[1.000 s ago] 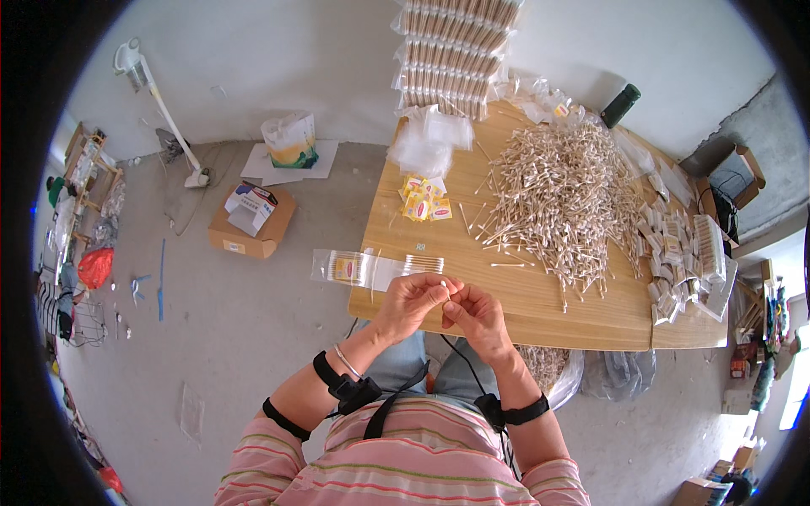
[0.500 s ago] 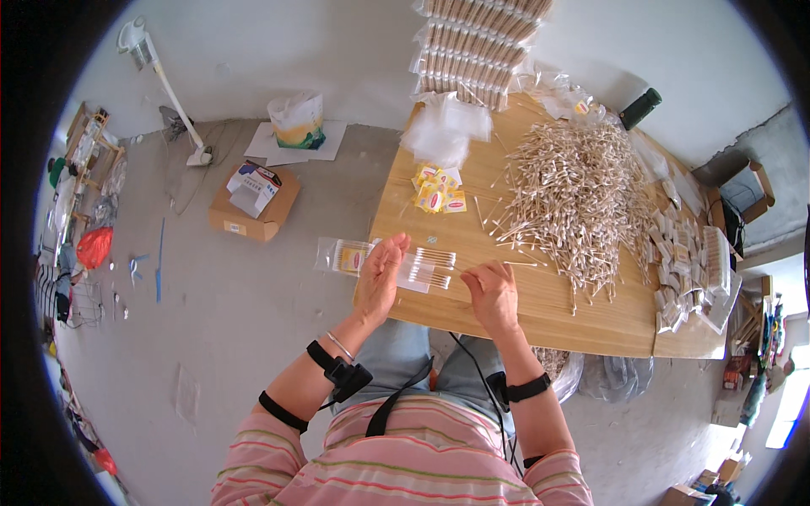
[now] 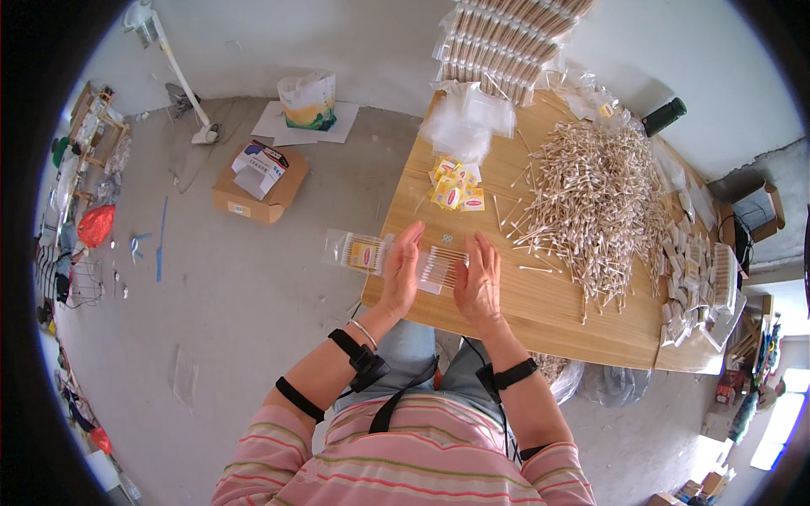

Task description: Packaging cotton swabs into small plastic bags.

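A row of cotton swabs (image 3: 439, 267) lies at the table's near left edge, between my two hands. My left hand (image 3: 402, 271) stands on edge over the row's left part, fingers stretched out and hiding some of the swabs. Left of that hand, a clear plastic bag (image 3: 336, 245) with swabs and a yellow label card (image 3: 364, 255) sticks out past the table edge. My right hand (image 3: 478, 280) is open at the right ends of the swabs, its fingers straight and held upright. Whether it touches the tips, I cannot tell.
A large heap of loose cotton swabs (image 3: 595, 202) covers the table's right half. Yellow cards (image 3: 456, 185) and empty clear bags (image 3: 469, 121) lie farther back, before stacked swab packs (image 3: 498, 63). Filled packs (image 3: 685, 274) pile up at the right; a dark green cylinder (image 3: 664, 116) is behind.
My right hand has gone from curled fingers to straight ones and moved in against the swab ends. The swabs now form one fuller row. The whole view has shifted slightly.
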The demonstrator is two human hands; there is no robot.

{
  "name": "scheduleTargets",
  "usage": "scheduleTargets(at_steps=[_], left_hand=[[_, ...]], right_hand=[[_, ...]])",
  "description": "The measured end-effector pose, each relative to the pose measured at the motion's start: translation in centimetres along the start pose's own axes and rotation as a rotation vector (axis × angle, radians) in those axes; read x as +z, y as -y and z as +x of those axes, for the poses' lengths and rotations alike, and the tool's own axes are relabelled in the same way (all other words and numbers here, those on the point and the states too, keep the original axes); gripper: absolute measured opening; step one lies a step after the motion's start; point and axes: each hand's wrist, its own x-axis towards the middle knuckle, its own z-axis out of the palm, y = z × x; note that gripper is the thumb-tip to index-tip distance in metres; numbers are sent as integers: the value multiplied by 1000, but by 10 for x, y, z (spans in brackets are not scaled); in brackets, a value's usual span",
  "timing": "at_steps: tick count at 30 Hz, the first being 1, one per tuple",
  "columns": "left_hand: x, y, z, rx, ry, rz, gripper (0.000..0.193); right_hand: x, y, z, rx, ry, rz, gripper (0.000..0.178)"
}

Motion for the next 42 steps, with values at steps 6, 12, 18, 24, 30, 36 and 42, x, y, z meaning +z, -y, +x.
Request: scheduleTargets(at_steps=[6, 12, 18, 24, 30, 36, 42], left_hand=[[9, -6, -1, 5, 52, 121, 69], [9, -4, -2, 19, 35, 135, 70], [7, 0, -2, 43, 29, 156, 70], [8, -4, -1, 40, 71, 162, 71], [3, -2, 0, 2, 110, 86, 73], [2, -3, 0, 30, 51, 60, 75], [1, 6, 3, -16, 151, 131, 77]], right_hand=[[20, 3, -10, 80, -64, 403, 44], [33, 3, -7, 93, -152, 191, 36], [26, 6, -12, 114, -58, 282, 30], [28, 16, -12, 349, -219, 663, 33], [32, 15, -10, 288, -190, 789, 45], [32, 8, -20, 325, -249, 844, 47], [34, 9, -15, 277, -165, 794, 44]])
